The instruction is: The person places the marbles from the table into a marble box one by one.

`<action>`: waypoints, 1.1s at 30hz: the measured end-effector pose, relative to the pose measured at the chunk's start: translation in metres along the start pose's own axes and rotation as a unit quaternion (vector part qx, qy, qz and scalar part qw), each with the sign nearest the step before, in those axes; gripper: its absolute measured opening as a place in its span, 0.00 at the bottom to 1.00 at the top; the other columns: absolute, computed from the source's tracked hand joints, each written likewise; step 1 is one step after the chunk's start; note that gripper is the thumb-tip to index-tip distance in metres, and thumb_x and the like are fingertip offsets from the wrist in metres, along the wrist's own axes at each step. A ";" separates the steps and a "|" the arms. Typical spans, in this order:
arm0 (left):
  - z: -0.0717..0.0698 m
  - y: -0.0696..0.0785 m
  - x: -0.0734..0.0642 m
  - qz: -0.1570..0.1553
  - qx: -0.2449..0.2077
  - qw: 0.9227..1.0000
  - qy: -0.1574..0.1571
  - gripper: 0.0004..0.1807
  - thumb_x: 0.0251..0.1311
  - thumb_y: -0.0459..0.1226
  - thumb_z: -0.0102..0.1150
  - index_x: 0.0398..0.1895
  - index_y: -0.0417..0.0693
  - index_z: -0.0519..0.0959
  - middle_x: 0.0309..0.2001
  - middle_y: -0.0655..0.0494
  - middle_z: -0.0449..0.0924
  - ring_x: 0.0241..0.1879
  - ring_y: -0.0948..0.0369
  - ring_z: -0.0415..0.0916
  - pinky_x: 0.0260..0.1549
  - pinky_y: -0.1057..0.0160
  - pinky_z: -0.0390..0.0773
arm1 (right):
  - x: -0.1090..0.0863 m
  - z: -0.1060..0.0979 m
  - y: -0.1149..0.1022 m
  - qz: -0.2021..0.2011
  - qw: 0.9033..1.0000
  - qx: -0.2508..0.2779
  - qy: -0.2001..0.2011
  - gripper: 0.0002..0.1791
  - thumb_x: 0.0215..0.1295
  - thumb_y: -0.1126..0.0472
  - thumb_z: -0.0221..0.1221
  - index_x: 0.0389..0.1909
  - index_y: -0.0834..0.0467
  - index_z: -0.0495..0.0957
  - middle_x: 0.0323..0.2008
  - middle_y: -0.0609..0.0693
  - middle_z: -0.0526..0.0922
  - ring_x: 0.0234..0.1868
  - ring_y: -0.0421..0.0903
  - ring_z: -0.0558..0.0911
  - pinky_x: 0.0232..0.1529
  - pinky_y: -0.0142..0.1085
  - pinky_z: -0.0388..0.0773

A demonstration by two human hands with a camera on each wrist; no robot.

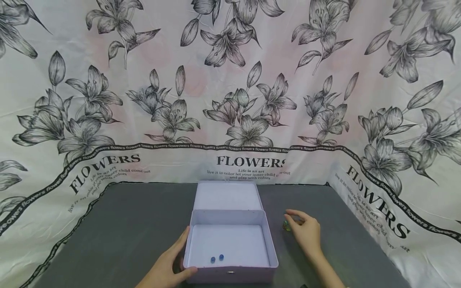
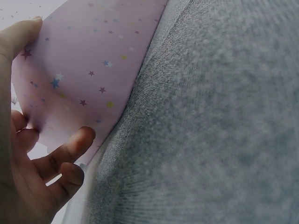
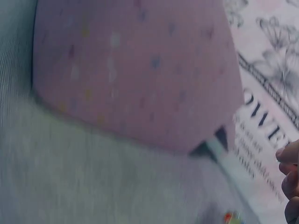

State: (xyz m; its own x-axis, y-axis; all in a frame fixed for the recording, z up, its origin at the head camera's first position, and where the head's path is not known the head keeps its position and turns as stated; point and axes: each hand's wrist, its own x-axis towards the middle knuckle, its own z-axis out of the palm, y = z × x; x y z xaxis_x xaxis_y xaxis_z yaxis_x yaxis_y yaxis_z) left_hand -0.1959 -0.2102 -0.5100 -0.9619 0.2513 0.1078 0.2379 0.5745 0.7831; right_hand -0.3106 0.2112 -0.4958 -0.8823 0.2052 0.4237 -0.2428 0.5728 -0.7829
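A pale lilac metal box (image 1: 230, 275) stands with its lid (image 1: 227, 196) tipped back. Two small blue beads (image 1: 217, 259) lie on its floor near the front. My left hand (image 1: 167, 262) holds the box's front left corner, thumb on the front rim, fingers along the left side. The left wrist view shows the box's star-printed wall (image 2: 93, 60) beside that hand. Right of the box, my right hand (image 1: 306, 234) has thumb and index tips close together above small shiny multicoloured pieces (image 1: 286, 226); whether anything is between them is too small to tell.
A dark grey cloth (image 1: 137, 232) covers the table. White fabric with printed flowers (image 1: 248, 100) hangs behind and at both sides. The box's starry wall (image 3: 140, 74) fills much of the right wrist view.
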 end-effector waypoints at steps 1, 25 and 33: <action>0.000 0.000 0.000 -0.003 -0.006 1.000 -0.002 0.59 0.63 0.54 0.74 0.88 0.54 0.46 0.85 0.46 0.48 0.81 0.39 0.53 0.71 0.29 0.62 | 0.000 0.001 -0.006 0.002 1.000 0.012 -0.004 0.07 0.67 0.61 0.73 0.44 0.57 0.92 0.13 0.52 0.81 0.07 0.33 0.65 0.10 0.27 0.54; 0.003 0.000 0.002 -0.016 -0.025 1.000 -0.007 0.62 0.61 0.57 0.74 0.88 0.50 0.45 0.85 0.43 0.46 0.81 0.35 0.51 0.71 0.26 0.59 | -0.011 0.068 -0.102 -0.084 0.987 0.101 -0.095 0.07 0.64 0.63 0.74 0.42 0.52 0.92 0.12 0.41 0.71 0.12 0.32 0.63 0.16 0.27 0.56; 0.005 -0.004 0.003 -0.006 -0.018 1.000 -0.001 0.62 0.61 0.57 0.74 0.88 0.51 0.45 0.86 0.44 0.47 0.81 0.37 0.52 0.71 0.28 0.62 | -0.008 0.084 -0.117 -0.086 0.984 0.104 -0.114 0.07 0.64 0.62 0.75 0.42 0.52 0.92 0.11 0.44 0.74 0.12 0.33 0.62 0.15 0.27 0.57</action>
State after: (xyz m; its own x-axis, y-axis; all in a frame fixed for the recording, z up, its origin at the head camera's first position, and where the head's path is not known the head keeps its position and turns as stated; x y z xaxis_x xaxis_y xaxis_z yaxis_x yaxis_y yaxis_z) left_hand -0.1996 -0.2083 -0.5157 -0.9645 0.2461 0.0960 0.2204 0.5498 0.8057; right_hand -0.3092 0.0755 -0.4455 -0.8829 -0.0763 0.4633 -0.4522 0.4035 -0.7954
